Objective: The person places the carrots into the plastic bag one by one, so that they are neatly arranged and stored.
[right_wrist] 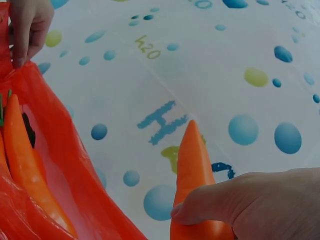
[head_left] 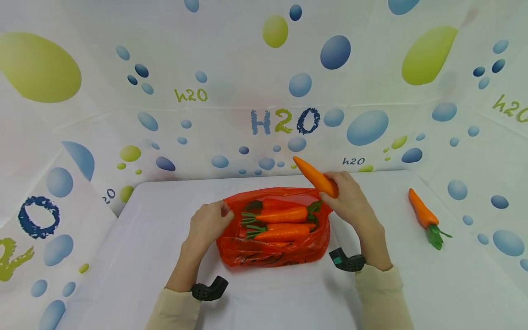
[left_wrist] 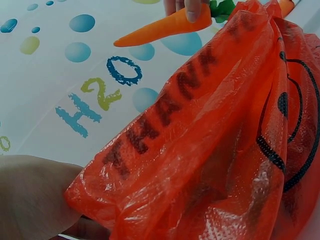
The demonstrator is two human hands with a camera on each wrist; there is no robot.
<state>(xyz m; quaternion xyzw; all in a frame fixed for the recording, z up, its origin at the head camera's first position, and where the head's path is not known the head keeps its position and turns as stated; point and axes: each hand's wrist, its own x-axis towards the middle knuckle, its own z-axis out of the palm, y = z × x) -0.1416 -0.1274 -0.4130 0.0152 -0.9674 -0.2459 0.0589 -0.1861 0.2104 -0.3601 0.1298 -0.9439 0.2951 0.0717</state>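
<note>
A red plastic bag (head_left: 272, 259) lies with its mouth spread, several orange carrots (head_left: 284, 215) with green tops inside it. My left hand (head_left: 209, 222) pinches the bag's left edge between thumb and fingers. In the left wrist view, dark "THANK" lettering shows through the bag (left_wrist: 200, 135). My right hand (head_left: 348, 197) grips one carrot (head_left: 313, 175) by its thick end, raised above the bag's far right corner with the tip pointing away to the upper left. The right wrist view shows the thumb pressed along this carrot (right_wrist: 192, 165).
A single carrot (head_left: 422, 213) with leafy top lies on the right side of the white table (head_left: 156, 220). Behind the table hangs a white sheet (head_left: 231, 55) printed with blue and green drops and "H2O". Each wrist wears a black camera strap (head_left: 209, 289).
</note>
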